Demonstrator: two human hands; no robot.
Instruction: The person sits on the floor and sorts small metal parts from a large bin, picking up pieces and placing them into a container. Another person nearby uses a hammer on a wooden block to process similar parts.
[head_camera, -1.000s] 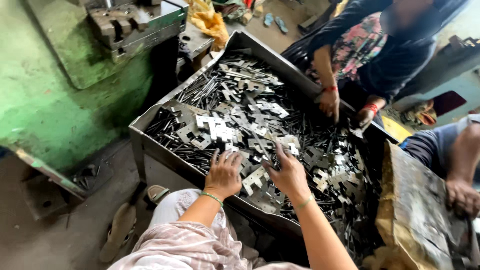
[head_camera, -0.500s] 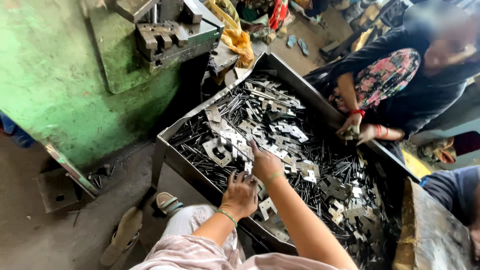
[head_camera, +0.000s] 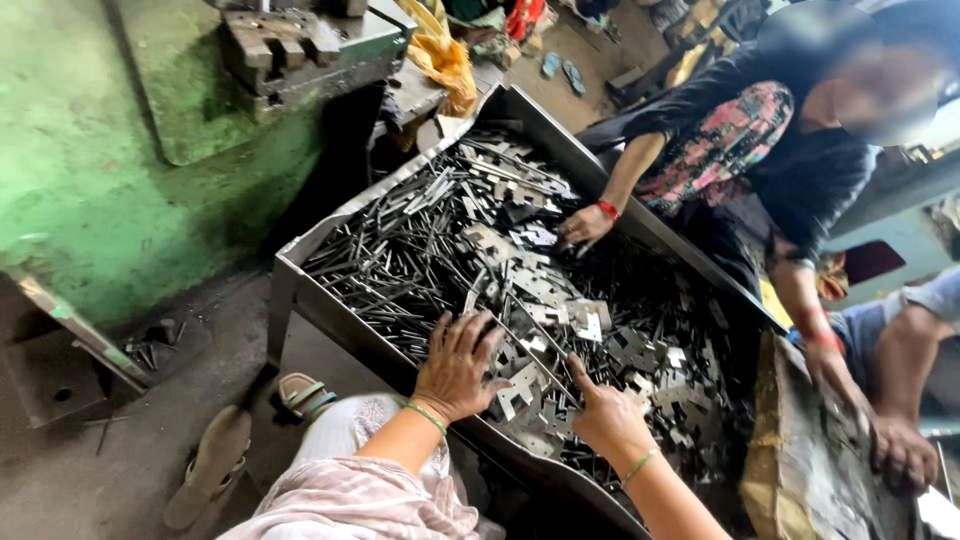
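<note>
We see the left hand (head_camera: 455, 368) lying palm-down, fingers spread, on the heap of flat metal stampings (head_camera: 520, 385) at the near edge of the big metal tray (head_camera: 300, 260); its grip is open and closes on nothing. The right hand (head_camera: 600, 415) sits just beside it, also at the near edge, forefinger stretched onto the pieces, other fingers curled; we cannot tell whether they grip a piece. Thin metal strips (head_camera: 400, 250) fill the tray's left part, and the pale notched stampings run through its middle. A co-worker's hand (head_camera: 583, 225) touches pieces at the far edge. Another person's hand (head_camera: 900, 450) rests on a brown sack (head_camera: 800, 470) off the tray's right end. A green machine (head_camera: 150, 150) stands left of the tray, and sandals (head_camera: 300, 395) lie on the floor (head_camera: 80, 480).
</note>
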